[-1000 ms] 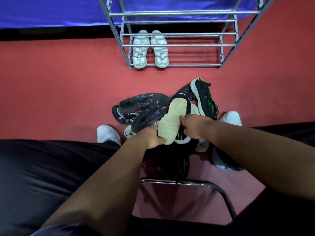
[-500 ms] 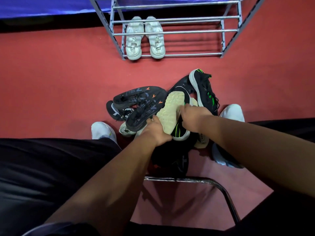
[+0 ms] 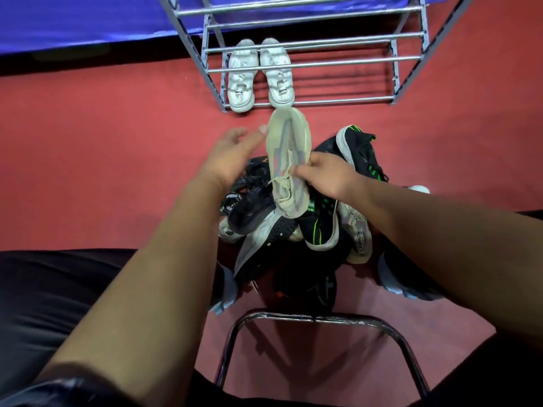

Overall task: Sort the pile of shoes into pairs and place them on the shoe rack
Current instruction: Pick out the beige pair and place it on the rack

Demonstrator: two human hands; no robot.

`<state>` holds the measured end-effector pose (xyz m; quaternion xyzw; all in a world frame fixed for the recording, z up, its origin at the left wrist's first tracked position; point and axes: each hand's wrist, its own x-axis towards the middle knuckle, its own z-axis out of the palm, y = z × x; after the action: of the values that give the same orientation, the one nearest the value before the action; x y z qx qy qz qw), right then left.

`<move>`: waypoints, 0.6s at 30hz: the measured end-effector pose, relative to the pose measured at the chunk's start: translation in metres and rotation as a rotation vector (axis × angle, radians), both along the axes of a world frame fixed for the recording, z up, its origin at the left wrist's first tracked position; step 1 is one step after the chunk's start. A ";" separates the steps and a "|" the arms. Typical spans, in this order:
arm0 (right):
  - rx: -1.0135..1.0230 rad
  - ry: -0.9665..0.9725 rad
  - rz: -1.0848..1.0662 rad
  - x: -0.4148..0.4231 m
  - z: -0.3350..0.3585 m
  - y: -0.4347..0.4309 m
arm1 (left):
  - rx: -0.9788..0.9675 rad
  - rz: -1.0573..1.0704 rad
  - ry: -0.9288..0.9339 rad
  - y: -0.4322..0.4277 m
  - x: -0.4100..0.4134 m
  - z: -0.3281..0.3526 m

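Observation:
My right hand (image 3: 329, 176) grips a pale beige knit shoe (image 3: 289, 154) at its middle, lifted above the pile with its toe pointing toward the rack. My left hand (image 3: 227, 154) is open just left of that shoe, fingers spread, not holding it. Below lies the pile of shoes (image 3: 293, 230): black ones with green accents (image 3: 363, 154), dark ones with orange marks, and another beige shoe (image 3: 360, 239) at the right. A pair of white sneakers (image 3: 258, 73) stands on the bottom shelf of the metal shoe rack (image 3: 338, 66), at its left end.
Red carpet (image 3: 102, 157) surrounds the pile. A chrome chair frame (image 3: 308, 318) curves below it, between my black-clad legs. My own white-and-blue shoes (image 3: 396, 277) flank the pile. A blue cloth (image 3: 73, 22) hangs at the back left.
The beige shoe, earlier sole-up in the pile under both hands, is lifted and turned upright in my right hand. My left hand has let go and moved up and left.

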<state>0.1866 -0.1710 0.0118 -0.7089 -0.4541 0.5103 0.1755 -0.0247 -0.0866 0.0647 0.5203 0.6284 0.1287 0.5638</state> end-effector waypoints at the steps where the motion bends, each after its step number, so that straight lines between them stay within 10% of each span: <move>1: -0.023 0.025 -0.048 -0.001 -0.002 0.002 | 0.003 -0.039 0.046 -0.005 0.001 -0.004; 10: -0.316 0.159 -0.204 -0.007 -0.035 0.003 | -0.043 -0.251 0.357 -0.079 0.029 -0.084; 18: -0.362 -0.389 -0.020 0.030 -0.069 -0.004 | 0.059 -0.435 0.646 -0.046 0.037 -0.098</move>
<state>0.2164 -0.1750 -0.0577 -0.8181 -0.3735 0.4355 -0.0399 0.0119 -0.1321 -0.0332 0.6713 0.6444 -0.1462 0.3359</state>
